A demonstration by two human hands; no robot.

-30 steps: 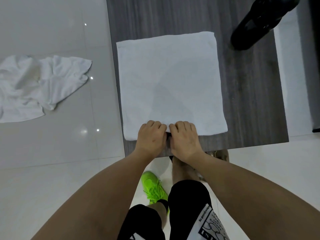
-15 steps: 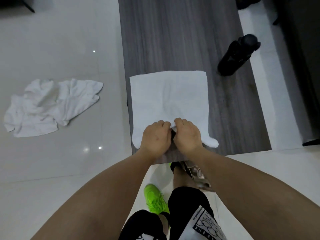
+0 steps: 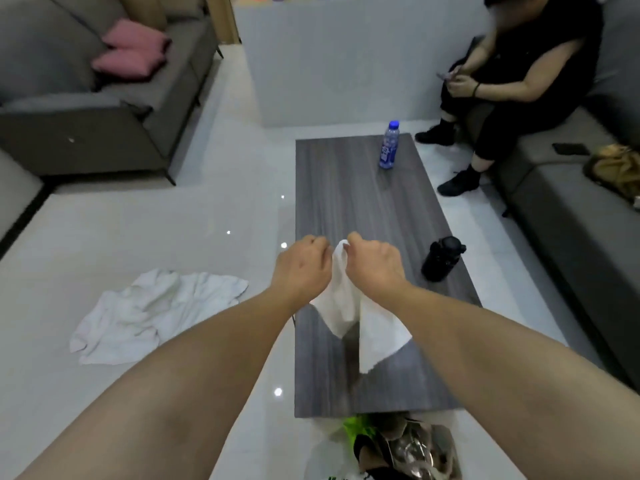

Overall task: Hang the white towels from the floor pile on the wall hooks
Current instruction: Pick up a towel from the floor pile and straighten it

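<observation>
A white towel (image 3: 346, 306) hangs in the air above the dark wood coffee table (image 3: 363, 202). My left hand (image 3: 300, 268) and my right hand (image 3: 375, 263) pinch its top edge close together, and the cloth drapes down between my forearms. On the pale tiled floor to the left lies a crumpled pile of white towels (image 3: 149, 313). No wall hooks are in view.
A black bottle (image 3: 441, 258) and a blue-capped water bottle (image 3: 389, 145) stand on the table. A person in black (image 3: 512, 74) sits on the grey sofa at right. A grey armchair with pink cushions (image 3: 128, 50) stands far left. A bag (image 3: 398, 448) lies by the table's near end.
Both hands have lifted the towel off the table, where it lay flat. It now hangs from my fingers. My view has tilted up from the tabletop to the room.
</observation>
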